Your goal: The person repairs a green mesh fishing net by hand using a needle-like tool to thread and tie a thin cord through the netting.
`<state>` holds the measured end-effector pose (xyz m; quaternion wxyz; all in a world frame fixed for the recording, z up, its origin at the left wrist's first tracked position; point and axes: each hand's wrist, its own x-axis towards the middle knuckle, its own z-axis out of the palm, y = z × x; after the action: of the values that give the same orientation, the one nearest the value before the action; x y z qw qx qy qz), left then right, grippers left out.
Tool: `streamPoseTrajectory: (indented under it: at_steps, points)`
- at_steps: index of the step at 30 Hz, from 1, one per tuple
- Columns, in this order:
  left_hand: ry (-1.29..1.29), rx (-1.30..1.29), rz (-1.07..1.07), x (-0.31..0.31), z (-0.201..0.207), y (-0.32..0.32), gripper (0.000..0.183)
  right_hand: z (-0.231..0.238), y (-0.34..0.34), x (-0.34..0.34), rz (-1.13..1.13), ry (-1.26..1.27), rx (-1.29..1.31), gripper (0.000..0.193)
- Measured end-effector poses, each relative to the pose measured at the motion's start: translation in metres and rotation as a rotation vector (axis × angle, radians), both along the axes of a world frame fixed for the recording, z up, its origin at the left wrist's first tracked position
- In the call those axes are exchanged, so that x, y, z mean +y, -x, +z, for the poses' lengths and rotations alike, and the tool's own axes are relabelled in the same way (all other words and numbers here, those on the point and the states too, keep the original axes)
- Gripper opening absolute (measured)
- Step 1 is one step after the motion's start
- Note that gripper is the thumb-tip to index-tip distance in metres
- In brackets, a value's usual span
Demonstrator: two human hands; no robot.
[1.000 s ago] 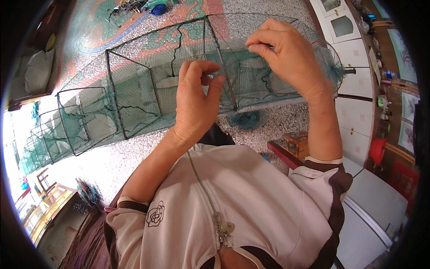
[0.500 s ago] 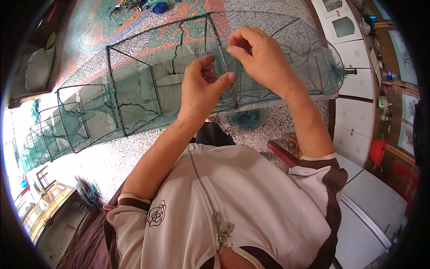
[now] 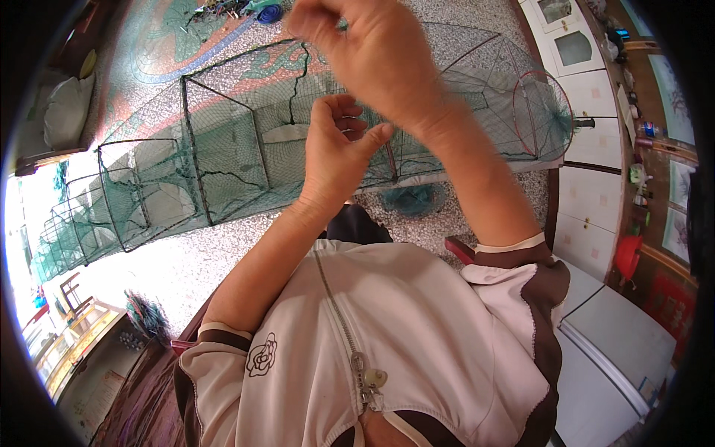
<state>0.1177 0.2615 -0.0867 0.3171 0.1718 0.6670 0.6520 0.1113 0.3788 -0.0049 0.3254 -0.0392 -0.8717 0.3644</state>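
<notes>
Across the view stretches a long green mesh fishing trap [image 3: 223,164] with dark rectangular frames and a reddish hoop at its right end. Over its middle, my left hand [image 3: 337,153] has its fingers curled, its thumb pointing right beside a dark frame bar. Whatever those curled fingers hold is too small to make out. My right hand [image 3: 376,63] is raised above and right of the left, by the trap's far edge, slightly blurred. Its fingers are drawn together, and anything between them cannot be seen. A dark cord [image 3: 299,82] hangs down the netting left of the hands.
Below the trap, a bundle of blue-green netting [image 3: 413,200] lies on the speckled floor. A blue coil [image 3: 269,13] and tangled scraps sit at the far side. White cabinets [image 3: 588,141] line the right, above a pale refrigerator [image 3: 618,343]. A glass-topped table [image 3: 82,343] stands lower left.
My right hand has moved up and to the left, away from the frame bar. My left hand has stayed almost where it was, fingers still curled.
</notes>
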Motion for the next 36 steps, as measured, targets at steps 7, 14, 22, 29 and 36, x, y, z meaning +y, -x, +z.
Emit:
streamPoseTrajectory:
  at_steps: [7, 14, 22, 29, 36]
  points:
    - [0.044, 0.364, 0.023, 0.005, 0.006, -0.01, 0.061, 0.087, -0.026, 0.053, 0.158, 0.145, 0.41, 0.017]
    - [-0.051, 0.53, 0.0, 0.003, 0.013, -0.001, 0.07, 0.111, -0.062, 0.058, 0.232, 0.044, 0.226, 0.016]
    - [-0.039, 0.59, 0.053, 0.005, 0.011, -0.006, 0.047, 0.104, -0.081, 0.057, 0.133, -0.062, -0.031, 0.015]
    - [0.02, 0.58, 0.067, 0.0, 0.012, -0.004, 0.032, 0.033, -0.084, 0.057, -0.035, -0.294, -0.376, 0.008]
    - [0.062, 0.611, 0.077, -0.003, 0.006, -0.003, 0.031, -0.005, -0.09, 0.05, -0.066, -0.363, -0.44, 0.006]
